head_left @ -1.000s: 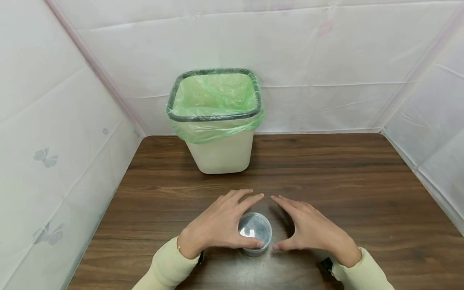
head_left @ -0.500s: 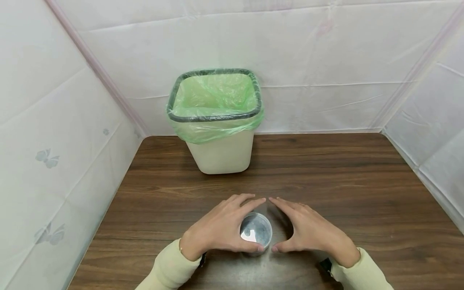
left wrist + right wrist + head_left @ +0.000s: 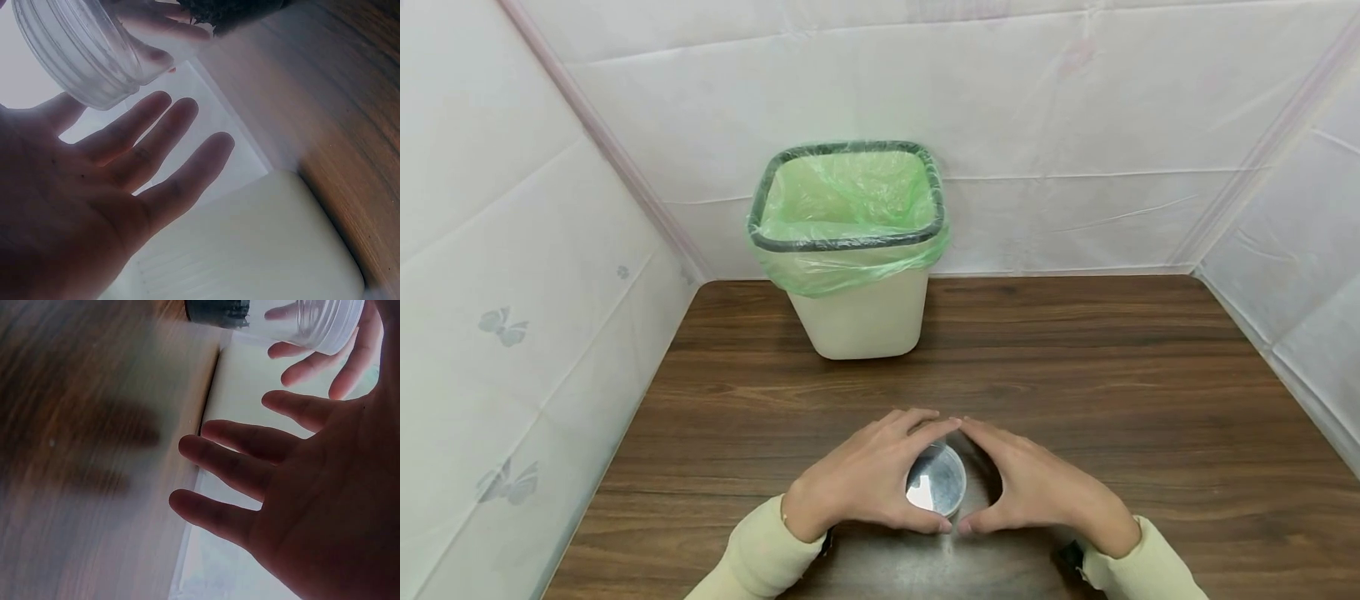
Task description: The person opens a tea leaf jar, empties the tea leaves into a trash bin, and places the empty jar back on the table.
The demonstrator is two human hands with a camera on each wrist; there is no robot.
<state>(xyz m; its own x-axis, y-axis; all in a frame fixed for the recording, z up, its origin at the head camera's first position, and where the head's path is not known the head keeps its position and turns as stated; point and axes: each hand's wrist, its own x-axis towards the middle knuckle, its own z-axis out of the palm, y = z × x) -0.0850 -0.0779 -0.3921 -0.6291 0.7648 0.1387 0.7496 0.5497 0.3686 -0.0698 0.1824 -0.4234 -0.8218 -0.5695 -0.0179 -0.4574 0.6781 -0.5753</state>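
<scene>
A clear plastic jar (image 3: 937,479) with a round lid stands near the front of the table between the two hands. In the left wrist view the jar (image 3: 81,53) shows ridges near its top, and dark crumbly stuff lies at its bottom. My left hand (image 3: 868,475) curves around the jar's left side, fingers spread and apart; whether it touches the jar I cannot tell. On the right, my right hand (image 3: 1041,479) arches with a gap between palm and jar. The index fingertips nearly meet beyond the jar, and the thumbs face each other in front.
A cream bin (image 3: 868,321) stands at the back, left of centre. It has a dark rim and a green plastic liner (image 3: 850,192). White sheeting (image 3: 1075,150) walls off the brown wooden table (image 3: 1075,350) at the back and both sides.
My left hand has moved right, closer around the jar, and a little toward the front. The right hand has come slightly nearer the front. The index fingertips have drawn together; the jar stays about in place.
</scene>
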